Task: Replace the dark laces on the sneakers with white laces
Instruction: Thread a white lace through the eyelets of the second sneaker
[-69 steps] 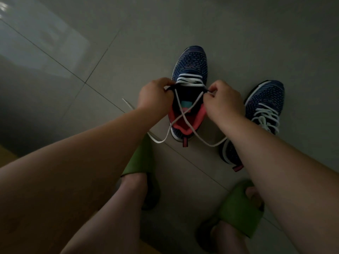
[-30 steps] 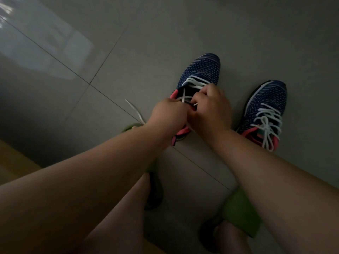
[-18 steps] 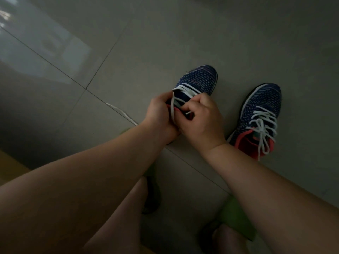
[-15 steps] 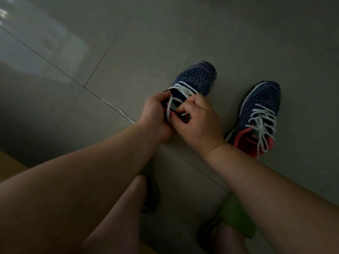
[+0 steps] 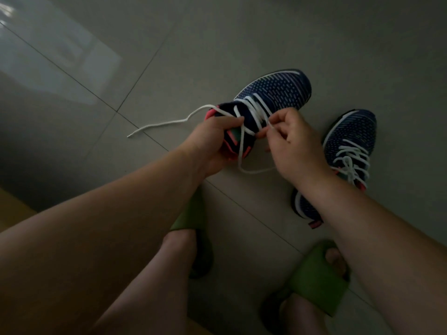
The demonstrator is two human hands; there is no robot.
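White lace (image 5: pixel 169 122) (end hidden) pinched by right hand (image 5: pixel 294 146).

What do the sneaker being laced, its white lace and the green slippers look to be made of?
Sneaker: knit fabric, matte; woven dashes show. White lace: probably woven cord, limp and curling on the tiles. Green slippers: likely moulded foam or rubber, smooth and seamless.

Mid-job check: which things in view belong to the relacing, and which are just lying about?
Job:
- held sneaker, steadied by left hand
- its white lace, pinched by right hand; loose end on the floor
- second sneaker, already laced white

Lying about:
- green slippers, on the person's feet
- tiled floor
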